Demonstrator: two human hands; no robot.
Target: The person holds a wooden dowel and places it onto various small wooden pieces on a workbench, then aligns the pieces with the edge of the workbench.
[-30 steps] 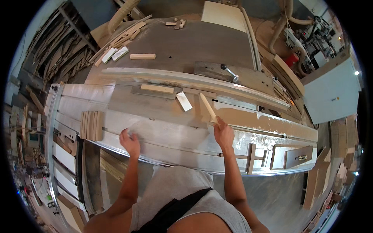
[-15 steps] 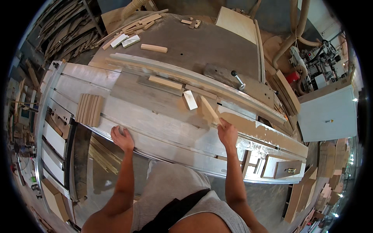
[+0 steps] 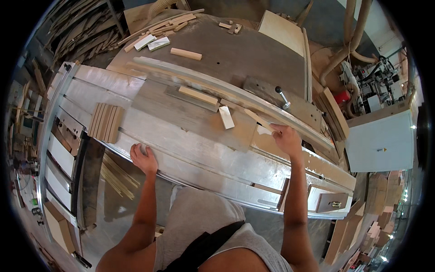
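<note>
Over the last half second the right hand (image 3: 286, 139) has pushed outward toward one o'clock from the wearer, swinging the pale wooden stick (image 3: 259, 120) flatter; its fingers are clamped round the stick's near end. The stick points toward ten o'clock from that hand, its tip just beside the white-faced block (image 3: 226, 117) yet seemingly apart from it. The left hand (image 3: 143, 158), raised a second ago, now rests on the sliding table (image 3: 190, 156), fingers apart and gripping nothing, with stacked brown strips (image 3: 105, 122) near its ten-to-eleven o'clock. This suggests the left is bracing while the right does the reaching.
</note>
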